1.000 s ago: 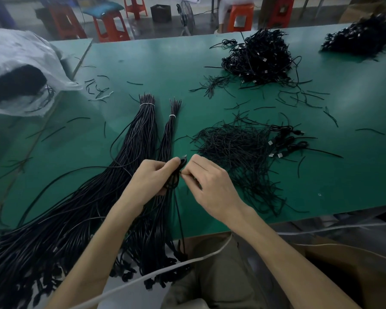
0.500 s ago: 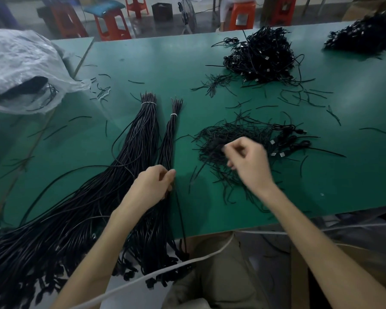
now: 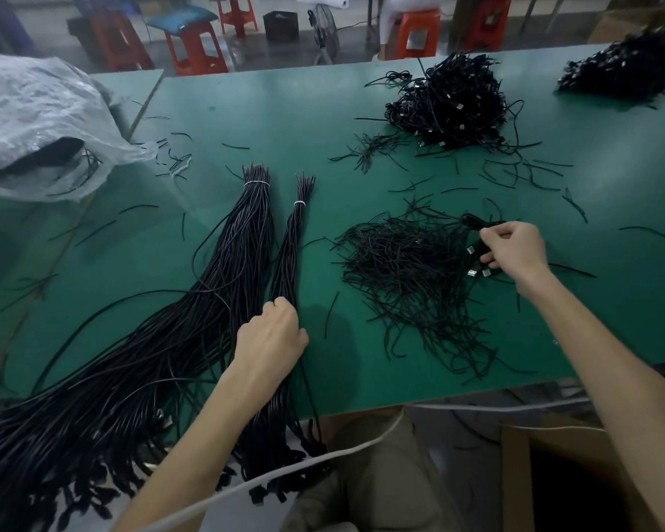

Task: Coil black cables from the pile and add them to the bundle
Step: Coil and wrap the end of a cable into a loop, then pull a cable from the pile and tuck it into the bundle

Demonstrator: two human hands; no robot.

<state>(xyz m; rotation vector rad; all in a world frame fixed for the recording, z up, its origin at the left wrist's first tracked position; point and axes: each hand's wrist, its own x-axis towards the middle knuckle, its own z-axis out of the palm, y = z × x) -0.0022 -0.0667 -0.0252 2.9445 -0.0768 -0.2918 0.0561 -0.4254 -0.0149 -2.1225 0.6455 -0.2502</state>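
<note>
The left hand (image 3: 269,335) grips the slim tied black cable bundle (image 3: 290,255); the right hand (image 3: 515,249) pinches strands (image 3: 477,224) (metal-tipped) in the wiry black pile (image 3: 400,270), centre-right.

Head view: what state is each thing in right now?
Left hand, grips thin bundle at mid-length.
Right hand, pinches a cable at near pile's right edge.
Thin bundle, tied, flat on table.
Thick bundle, tied, spreading toward near edge.
Near pile, loose, tangled.
Far pile, heaped, untouched.

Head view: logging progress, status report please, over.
Left hand grips thin tied bundle of black cables. Right hand pinches strands in loose black cable pile. Nothing blocking.
</note>
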